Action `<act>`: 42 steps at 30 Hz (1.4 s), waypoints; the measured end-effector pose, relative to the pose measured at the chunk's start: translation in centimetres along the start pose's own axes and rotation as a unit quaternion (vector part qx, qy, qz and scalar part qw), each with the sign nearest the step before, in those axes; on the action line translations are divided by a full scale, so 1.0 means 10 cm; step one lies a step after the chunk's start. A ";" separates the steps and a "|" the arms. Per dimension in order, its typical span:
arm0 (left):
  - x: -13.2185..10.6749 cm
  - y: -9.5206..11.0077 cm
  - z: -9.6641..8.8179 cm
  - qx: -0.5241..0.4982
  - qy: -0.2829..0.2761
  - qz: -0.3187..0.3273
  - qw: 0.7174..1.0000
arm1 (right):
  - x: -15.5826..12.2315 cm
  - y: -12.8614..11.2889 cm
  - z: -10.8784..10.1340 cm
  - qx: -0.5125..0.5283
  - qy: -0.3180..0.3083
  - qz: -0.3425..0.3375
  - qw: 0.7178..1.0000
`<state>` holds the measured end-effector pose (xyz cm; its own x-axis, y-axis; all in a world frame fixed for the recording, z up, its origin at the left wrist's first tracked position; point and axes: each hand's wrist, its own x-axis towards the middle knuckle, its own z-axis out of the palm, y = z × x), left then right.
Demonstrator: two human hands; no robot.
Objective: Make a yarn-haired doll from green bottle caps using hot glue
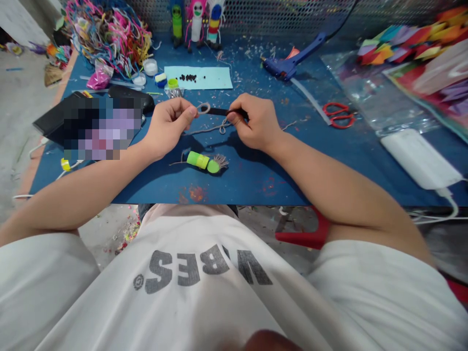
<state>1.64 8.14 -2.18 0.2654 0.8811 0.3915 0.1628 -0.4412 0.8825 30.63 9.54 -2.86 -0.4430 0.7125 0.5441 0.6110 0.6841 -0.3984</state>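
Note:
My left hand (170,124) is closed, thumb and forefinger pinching a small pale grey loop (204,108). A dark, narrow strip (218,111) runs from this loop into my closed right hand (254,119); its kind is unclear, and the fingers hide its right end. Grey yarn (210,129) with a small knotted loop trails on the table beneath both hands. Nearer to me lies a small green and yellow figure (198,160) with a round green end, a grey yarn fringe and a thin yarn tail. Neither hand touches it.
On the blue table (153,187) are a glue gun (292,61), red scissors (338,115), a white power block (420,158) and light blue paper (219,78) with black beads. Tangled yarn (109,39) and several finished figures (196,27) stand behind; a phone-like dark case (54,114) lies left.

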 end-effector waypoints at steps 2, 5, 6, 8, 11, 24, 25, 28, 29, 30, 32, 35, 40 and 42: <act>-0.01 0.04 0.01 0.000 -0.013 -0.002 1.000 | 0.00 -0.05 0.02 0.029 0.006 0.004 1.000; -0.03 0.11 0.03 0.019 -0.037 -0.013 0.999 | 0.01 -0.13 0.05 0.100 0.011 0.028 0.995; -0.04 0.14 0.03 0.031 -0.042 -0.017 0.998 | 0.02 -0.16 0.07 0.122 0.010 0.039 0.992; -0.06 0.18 0.05 0.059 -0.047 -0.020 0.997 | 0.03 -0.23 0.08 0.156 0.007 0.056 0.986; -0.08 0.21 0.08 0.085 -0.059 -0.020 0.994 | 0.04 -0.35 0.08 0.187 -0.004 0.060 0.980; -0.14 0.25 0.01 0.147 -0.042 0.012 0.988 | 0.30 0.02 -0.11 0.280 0.261 0.120 0.916; -0.12 0.25 0.00 0.152 -0.035 0.017 0.988 | 0.30 0.08 -0.13 0.275 0.254 0.123 0.919; -0.05 0.22 -0.03 0.156 -0.023 0.022 0.987 | 0.21 0.27 -0.07 0.215 0.139 0.119 0.959; -0.03 0.21 -0.03 0.151 -0.024 0.019 0.988 | 0.18 0.32 -0.02 0.188 0.107 0.112 0.970; -0.02 0.20 -0.04 0.143 -0.025 0.014 0.989 | 0.14 0.37 0.04 0.166 0.088 0.105 0.977; 0.00 0.18 -0.04 0.126 -0.029 0.001 0.992 | 0.10 0.45 0.14 0.144 0.068 0.096 0.983; 0.00 0.14 -0.05 0.111 -0.034 -0.012 0.993 | 0.10 0.54 0.22 0.144 0.062 0.098 0.983; 0.03 0.10 -0.11 0.163 -0.009 0.025 0.986 | 0.09 0.62 0.23 0.088 0.043 0.090 0.991; 0.03 0.08 -0.14 0.192 0.004 0.031 0.981 | 0.08 0.62 0.23 0.067 0.043 0.071 0.994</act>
<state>0.55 8.28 -0.98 0.2786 0.8510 0.4452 0.4925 -0.5245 0.6945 32.59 14.72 -6.63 -0.2970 0.7912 0.5346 0.5673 0.5966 -0.5676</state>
